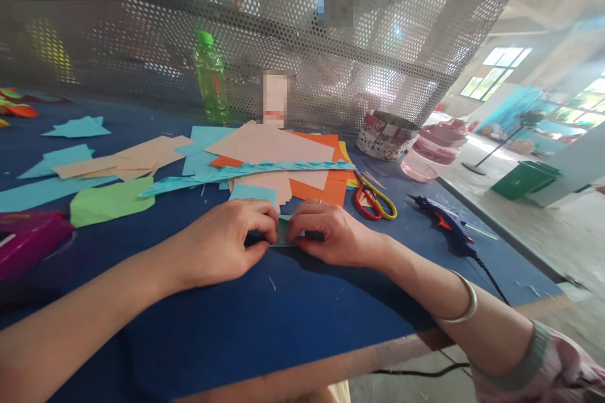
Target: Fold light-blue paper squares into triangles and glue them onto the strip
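Observation:
Between my hands a small piece of light blue paper (pixel 282 233) lies low on the blue table top (pixel 302 315). My left hand (pixel 236 236) pinches its left side, thumb and fingers closed. On the right side my right hand (pixel 326 230) grips it the same way; the fingers hide much of the paper. Just beyond the hands, a long braided strip of light blue paper (pixel 265 170) stretches across stacked sheets. Under it are peach paper (pixel 278 141) and orange paper (pixel 314 191). A light blue sheet (pixel 253 193) lies right behind my left hand.
Scissors (pixel 373 198) with red and yellow handles and a glue gun (pixel 447 223) lie to the right. Behind them stand a round patterned container (pixel 385 135) and a pink clear container (pixel 435 151). A green bottle (pixel 211 79) stands by the perforated metal screen (pixel 293 31). Green paper (pixel 113 201) lies left.

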Demonstrator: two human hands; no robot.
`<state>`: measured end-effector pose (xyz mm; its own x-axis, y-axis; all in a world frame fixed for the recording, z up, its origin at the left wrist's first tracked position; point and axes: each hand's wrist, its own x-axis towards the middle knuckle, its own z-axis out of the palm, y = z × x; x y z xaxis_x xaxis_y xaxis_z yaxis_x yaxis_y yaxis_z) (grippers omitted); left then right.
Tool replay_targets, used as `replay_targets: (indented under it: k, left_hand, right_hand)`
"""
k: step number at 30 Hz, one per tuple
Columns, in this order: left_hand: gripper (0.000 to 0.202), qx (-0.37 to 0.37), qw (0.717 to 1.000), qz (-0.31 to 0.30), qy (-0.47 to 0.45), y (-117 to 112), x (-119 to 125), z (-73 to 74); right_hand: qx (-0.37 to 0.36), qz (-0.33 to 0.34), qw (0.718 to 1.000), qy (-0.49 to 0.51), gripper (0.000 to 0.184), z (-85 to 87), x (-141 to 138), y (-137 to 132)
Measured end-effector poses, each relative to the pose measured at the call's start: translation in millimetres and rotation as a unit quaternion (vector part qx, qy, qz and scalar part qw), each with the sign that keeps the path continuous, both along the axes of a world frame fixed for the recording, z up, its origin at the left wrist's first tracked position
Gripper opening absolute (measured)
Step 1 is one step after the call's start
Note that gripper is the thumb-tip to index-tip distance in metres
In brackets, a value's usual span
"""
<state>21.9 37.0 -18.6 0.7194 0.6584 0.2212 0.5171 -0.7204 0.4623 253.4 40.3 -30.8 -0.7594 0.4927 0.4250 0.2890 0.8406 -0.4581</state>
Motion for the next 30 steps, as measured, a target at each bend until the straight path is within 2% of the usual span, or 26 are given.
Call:
replay_targets:
  k: [5,10,14,19,22,25,30]
  left_hand:
    - [0.021,0.023,0.999,-0.003,0.024,-0.7,-2.2,-0.6]
    - [0.029,0.108,0.990,-0.039,0.087,-8.1,-4.1,4.0]
    - [0.027,0.158,0.978,-0.056,0.124,-16.8,-0.1,8.3]
    - [0.026,0.221,0.962,-0.064,0.145,-23.2,6.2,5.3]
    - [0.027,0.264,0.949,-0.078,0.156,-24.3,8.3,2.2]
    - [0.026,0.273,0.946,-0.069,0.162,-25.1,9.3,1.7]
    - [0.023,0.226,0.960,-0.063,0.152,-25.6,7.6,5.6]
  right_hand:
    - [0.014,0.010,1.000,-0.015,0.020,2.4,0.4,-1.6]
    - [0.025,0.011,0.999,-0.026,0.023,1.4,0.9,-1.2]
    - [0.040,0.021,0.998,-0.033,0.026,0.4,2.5,-0.1]
    - [0.121,0.029,0.991,-0.057,0.035,-1.0,3.9,-0.7]
    - [0.185,0.026,0.978,-0.091,0.030,-1.0,2.9,-3.1]
    - [0.224,0.010,0.966,-0.126,0.023,0.2,1.3,-5.8]
    - [0.226,0.000,0.966,-0.123,0.021,2.0,0.7,-6.1]
